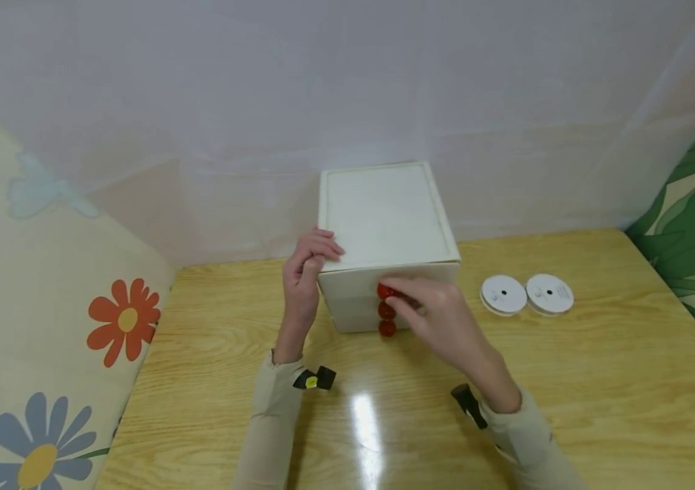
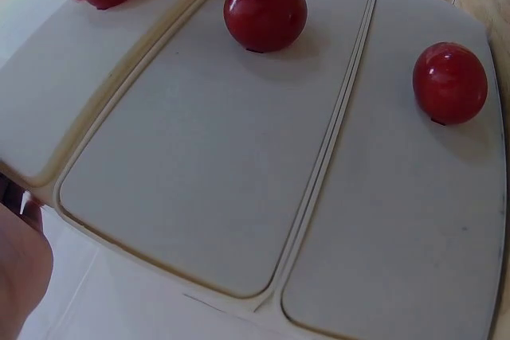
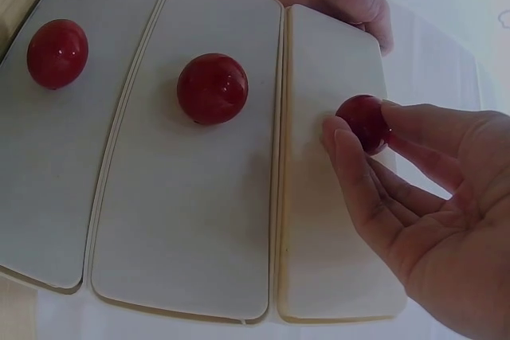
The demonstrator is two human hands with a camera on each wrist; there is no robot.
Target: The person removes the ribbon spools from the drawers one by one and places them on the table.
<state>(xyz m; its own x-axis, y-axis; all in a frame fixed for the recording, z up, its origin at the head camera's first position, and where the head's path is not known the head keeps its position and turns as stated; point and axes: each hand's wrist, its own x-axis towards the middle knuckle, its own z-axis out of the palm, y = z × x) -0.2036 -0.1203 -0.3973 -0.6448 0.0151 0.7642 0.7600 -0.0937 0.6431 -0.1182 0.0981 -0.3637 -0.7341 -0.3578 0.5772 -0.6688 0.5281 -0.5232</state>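
A small white drawer cabinet (image 1: 390,211) stands on the wooden table, with three drawers stacked in its front. Each drawer bears a round red knob. My right hand (image 1: 445,316) pinches the top knob (image 3: 365,123) between thumb and fingers. The top drawer (image 3: 335,252) stands slightly forward of the middle drawer (image 3: 187,228). Below it, the middle knob (image 2: 265,12) and the bottom knob (image 2: 450,84) are untouched. My left hand (image 1: 307,272) grips the cabinet's upper left edge near the front corner, its fingers bent over the top.
Two white spools (image 1: 503,295) lie side by side on the table (image 1: 218,354), to the right of the cabinet. A pale curtain (image 1: 249,102) hangs behind. Panels with printed flowers and leaves border the table at left and right.
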